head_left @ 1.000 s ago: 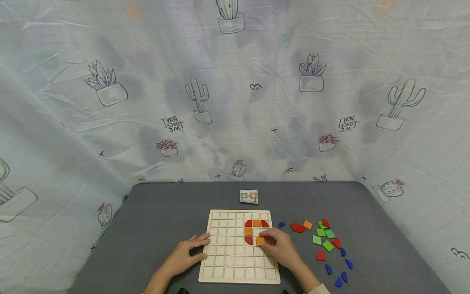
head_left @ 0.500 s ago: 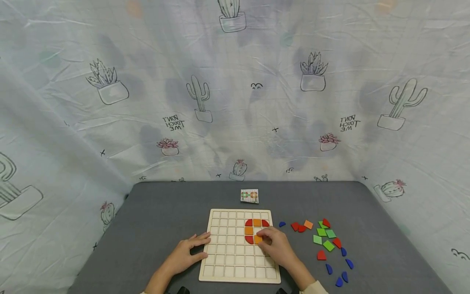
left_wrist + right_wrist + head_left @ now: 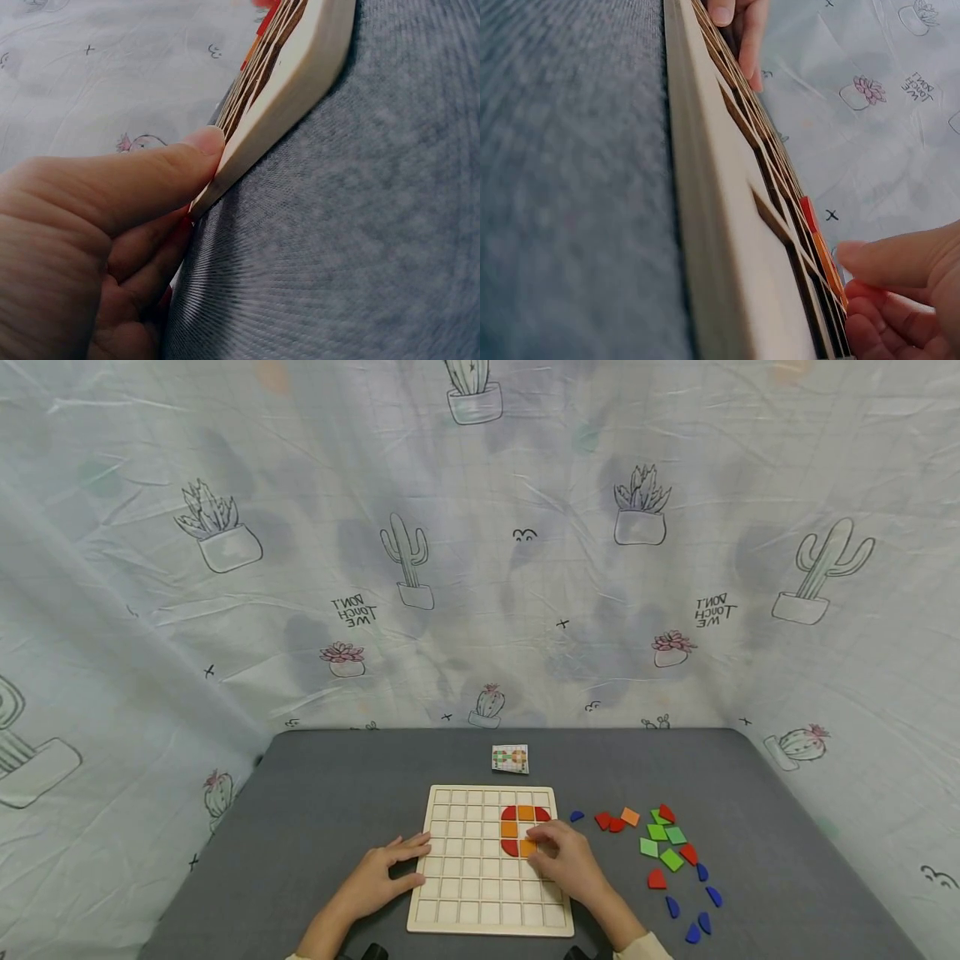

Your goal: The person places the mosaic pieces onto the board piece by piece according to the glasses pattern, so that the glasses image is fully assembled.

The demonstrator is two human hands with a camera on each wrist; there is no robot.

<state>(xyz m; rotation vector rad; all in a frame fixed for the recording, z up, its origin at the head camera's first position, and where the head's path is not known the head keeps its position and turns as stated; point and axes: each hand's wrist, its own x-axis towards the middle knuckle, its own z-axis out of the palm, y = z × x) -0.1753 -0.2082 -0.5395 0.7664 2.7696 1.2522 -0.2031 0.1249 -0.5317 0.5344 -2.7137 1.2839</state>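
1. My two hands are both at the grid board (image 3: 490, 890). The left hand (image 3: 378, 877) has its fingers extended and spread against the left rim; it grasps nothing and seems to steady the board.
2. The right hand (image 3: 566, 860) has bent fingers, with thumb and forefinger brought together about an orange tile (image 3: 526, 848). How firm this pinch is, I cannot tell.
3. This tile is on the right part of the board, directly beside a red piece (image 3: 510, 847). Whether it lies fully flat in its cell is hidden from me.
4. To do this step well, I would first square the tile with the cell walls, then press it down gently from above. I would release only after it sits level, without pushing the red neighbour.
5. The left fingers should, in my judgement, press lightly, because a slipping board would spoil the alignment.
6. About edges: my right forearm crosses the board's right rim. Beyond this rim is a narrow strip of worktop (image 3: 337, 810), then the loose pieces, with one blue piece (image 3: 577, 816) nearest to the upper right rim.
7. For withdrawing, I would lift straight up first; a low sideways sweep could disturb the green squares (image 3: 671, 860).
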